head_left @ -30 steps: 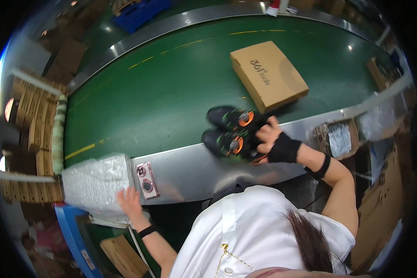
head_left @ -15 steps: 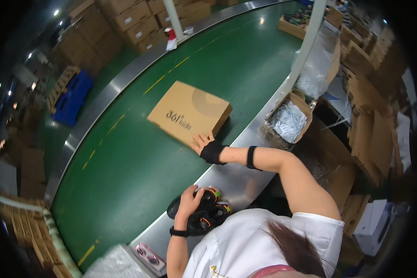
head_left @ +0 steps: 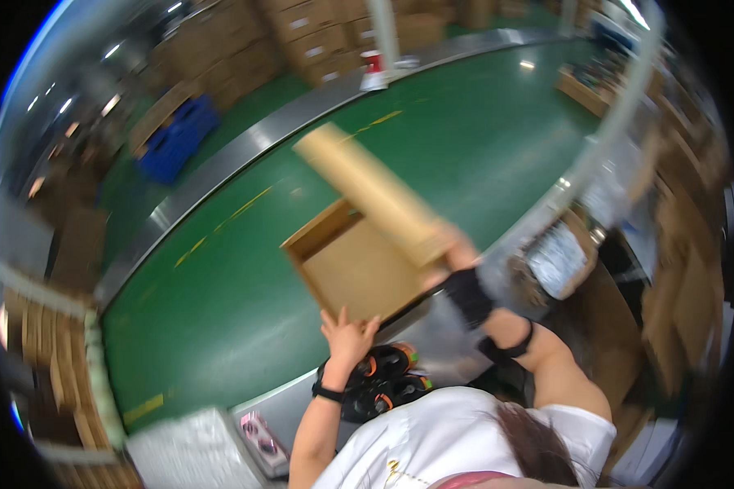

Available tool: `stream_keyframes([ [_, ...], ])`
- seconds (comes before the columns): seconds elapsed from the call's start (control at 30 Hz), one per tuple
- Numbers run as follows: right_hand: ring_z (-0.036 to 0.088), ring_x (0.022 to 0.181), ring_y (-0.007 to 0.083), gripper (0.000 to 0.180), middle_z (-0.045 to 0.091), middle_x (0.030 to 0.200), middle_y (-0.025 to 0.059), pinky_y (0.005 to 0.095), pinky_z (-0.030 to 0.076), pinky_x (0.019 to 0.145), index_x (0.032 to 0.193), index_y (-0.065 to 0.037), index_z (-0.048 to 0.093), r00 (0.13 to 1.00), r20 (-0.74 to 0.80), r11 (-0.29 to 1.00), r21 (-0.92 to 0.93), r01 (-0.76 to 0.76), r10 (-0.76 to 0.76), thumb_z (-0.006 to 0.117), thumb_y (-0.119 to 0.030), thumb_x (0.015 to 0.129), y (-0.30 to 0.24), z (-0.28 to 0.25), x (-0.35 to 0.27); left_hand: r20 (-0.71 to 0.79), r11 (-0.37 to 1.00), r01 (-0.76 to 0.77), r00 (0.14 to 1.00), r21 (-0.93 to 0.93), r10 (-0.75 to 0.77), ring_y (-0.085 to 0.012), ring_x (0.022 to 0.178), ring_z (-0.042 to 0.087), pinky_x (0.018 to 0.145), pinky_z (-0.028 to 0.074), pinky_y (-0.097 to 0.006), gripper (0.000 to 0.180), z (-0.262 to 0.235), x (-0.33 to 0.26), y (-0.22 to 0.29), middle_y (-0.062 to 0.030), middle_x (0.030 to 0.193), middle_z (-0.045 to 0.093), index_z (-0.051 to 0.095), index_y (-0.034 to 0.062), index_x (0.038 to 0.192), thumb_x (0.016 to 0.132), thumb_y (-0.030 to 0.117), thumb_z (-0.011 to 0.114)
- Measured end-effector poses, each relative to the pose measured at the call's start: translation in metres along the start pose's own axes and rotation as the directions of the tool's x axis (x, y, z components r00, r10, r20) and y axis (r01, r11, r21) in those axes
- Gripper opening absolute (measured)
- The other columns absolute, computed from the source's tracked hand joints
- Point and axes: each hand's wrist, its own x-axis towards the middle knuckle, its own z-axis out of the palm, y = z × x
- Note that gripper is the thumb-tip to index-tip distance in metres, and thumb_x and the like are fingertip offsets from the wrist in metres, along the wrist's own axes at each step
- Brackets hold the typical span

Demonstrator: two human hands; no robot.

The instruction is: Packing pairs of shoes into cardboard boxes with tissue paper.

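An open cardboard shoe box lies on the green conveyor belt near its front edge. My right hand, in a black fingerless glove, holds the box lid raised and tilted above the box. My left hand rests with fingers spread on the box's near edge. A pair of black shoes with orange accents sits on the metal ledge just below my left hand.
A stack of white wrapped sheets and a small pink device lie at the lower left. Cardboard boxes and a blue crate stand beyond the belt. A box of silvery wrapping is at right.
The box lid has come up off the box in my right hand. My left hand left the shoes and reached the box's near edge. The view swung right.
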Motion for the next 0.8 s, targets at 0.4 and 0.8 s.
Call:
stream_keyframes([
  [0.4, 0.056, 0.075, 0.0250, 0.022, 0.059, 0.085, 0.0121, 0.0313, 0.043, 0.072, 0.095, 0.004, 0.052, 0.821, -0.412, 0.588, -0.573, -0.571, 0.396, 0.049, -0.009, 0.078, 0.222, -0.180, -0.110, -0.353, 0.978, -0.005, 0.933, -0.207, -0.070, -0.0349, 0.117, 0.034, 0.092, 0.024, -0.055, 0.030, 0.013, -0.066, -0.124, -0.0133, 0.112, 0.051, 0.063, 0.0047, 0.085, 0.080, 0.032, 0.053],
  [0.8, 0.056, 0.076, 0.0265, 0.019, 0.058, 0.082, 0.0140, 0.0333, 0.043, 0.071, 0.089, 0.002, 0.054, 0.761, -0.418, 0.656, -0.393, -0.644, 0.496, 0.048, -0.013, 0.080, 0.229, -0.191, -0.132, -0.267, 0.322, 0.021, 0.507, -0.947, -0.820, -0.0161, 0.078, 0.055, 0.066, 0.046, -0.028, 0.026, -0.021, -0.187, -0.251, -0.0106, 0.093, 0.057, 0.051, 0.0017, 0.106, 0.082, 0.013, 0.052],
])
